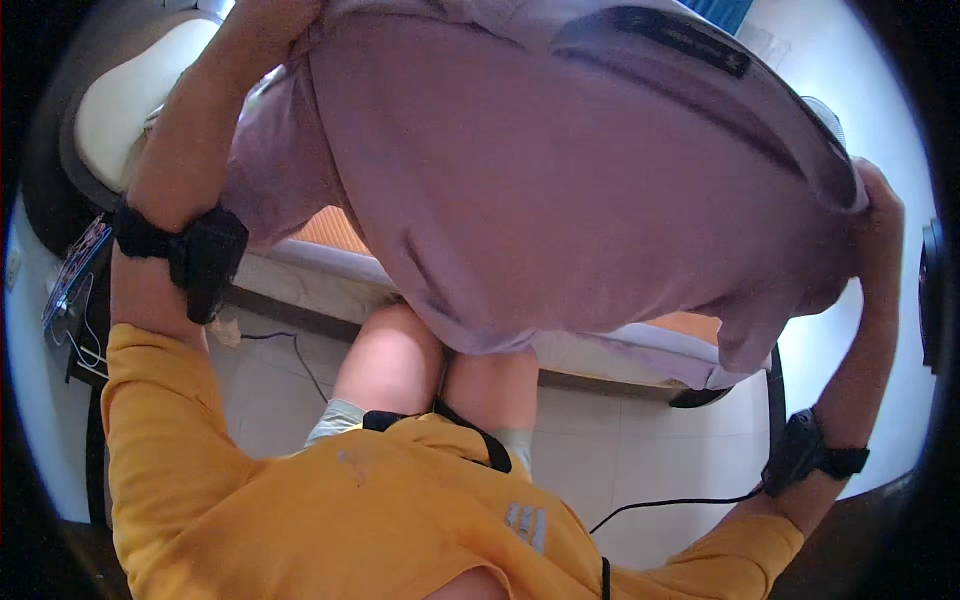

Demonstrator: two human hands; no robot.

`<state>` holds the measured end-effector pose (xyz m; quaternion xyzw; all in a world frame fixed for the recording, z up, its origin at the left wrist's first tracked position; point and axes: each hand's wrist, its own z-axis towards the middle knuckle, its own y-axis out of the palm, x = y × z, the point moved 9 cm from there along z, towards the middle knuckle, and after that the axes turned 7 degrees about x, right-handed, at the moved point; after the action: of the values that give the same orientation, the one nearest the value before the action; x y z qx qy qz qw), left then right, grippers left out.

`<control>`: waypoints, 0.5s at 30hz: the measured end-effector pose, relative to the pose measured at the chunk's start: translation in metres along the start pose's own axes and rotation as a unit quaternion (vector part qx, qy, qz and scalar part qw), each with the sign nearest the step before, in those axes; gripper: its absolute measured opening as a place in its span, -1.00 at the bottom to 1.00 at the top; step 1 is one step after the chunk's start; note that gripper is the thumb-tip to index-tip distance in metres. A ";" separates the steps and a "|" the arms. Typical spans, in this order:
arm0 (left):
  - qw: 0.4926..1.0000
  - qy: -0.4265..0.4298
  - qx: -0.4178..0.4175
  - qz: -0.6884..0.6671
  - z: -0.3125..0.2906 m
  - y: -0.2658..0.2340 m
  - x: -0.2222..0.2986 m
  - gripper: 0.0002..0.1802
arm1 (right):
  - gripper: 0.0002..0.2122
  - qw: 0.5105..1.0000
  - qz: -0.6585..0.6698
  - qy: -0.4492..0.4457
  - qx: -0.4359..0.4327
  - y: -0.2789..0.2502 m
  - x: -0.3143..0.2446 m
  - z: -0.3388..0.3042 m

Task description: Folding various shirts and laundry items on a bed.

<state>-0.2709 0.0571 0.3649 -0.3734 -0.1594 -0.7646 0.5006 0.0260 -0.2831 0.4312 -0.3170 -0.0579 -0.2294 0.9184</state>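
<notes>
A mauve shirt [560, 190] is spread wide in front of me, its neckband and inner label toward the top right. My right hand [880, 205] is closed on the shirt's right side, beside the neckband. At the top edge, my left hand [300, 18] grips the opposite side; its fingers are hidden by the cloth and the picture's edge. The lower part of the shirt hangs in loose folds just over my knees. Black straps with small devices sit on my left forearm [185, 250] and right forearm [815, 455].
Behind the shirt stands a bed [290, 275] with an orange-striped surface and pale bedding. A cream cushion [145, 100] lies at the upper left. Cables run by a small dark stand [85, 370]. Another black cable [680, 501] reaches my right forearm over the tiled floor [640, 440].
</notes>
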 end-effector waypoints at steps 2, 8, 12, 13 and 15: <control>0.997 0.062 0.001 0.047 0.004 -0.001 0.025 -0.72 | -0.76 0.998 0.022 0.050 0.038 0.003 0.001 -0.003; 0.981 0.131 -0.128 0.061 -0.004 -0.026 0.031 -0.24 | -0.77 0.955 0.230 0.181 0.043 0.010 0.039 -0.017; 0.945 0.223 -0.184 0.154 -0.037 -0.003 0.068 -0.05 | -0.72 0.845 0.408 0.329 0.107 0.014 0.050 -0.031; 0.909 0.287 -0.192 0.232 -0.052 0.010 0.088 -0.14 | -0.71 0.816 0.442 0.352 0.119 0.015 0.055 -0.032; 0.848 0.356 -0.196 0.341 -0.062 0.019 0.107 -0.34 | -0.70 0.797 0.463 0.359 0.143 0.013 0.059 -0.029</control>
<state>-0.3030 -0.0591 0.3986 -0.1973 0.3204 -0.6416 0.6684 0.0832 -0.3147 0.4158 -0.0656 0.3977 0.1368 0.9049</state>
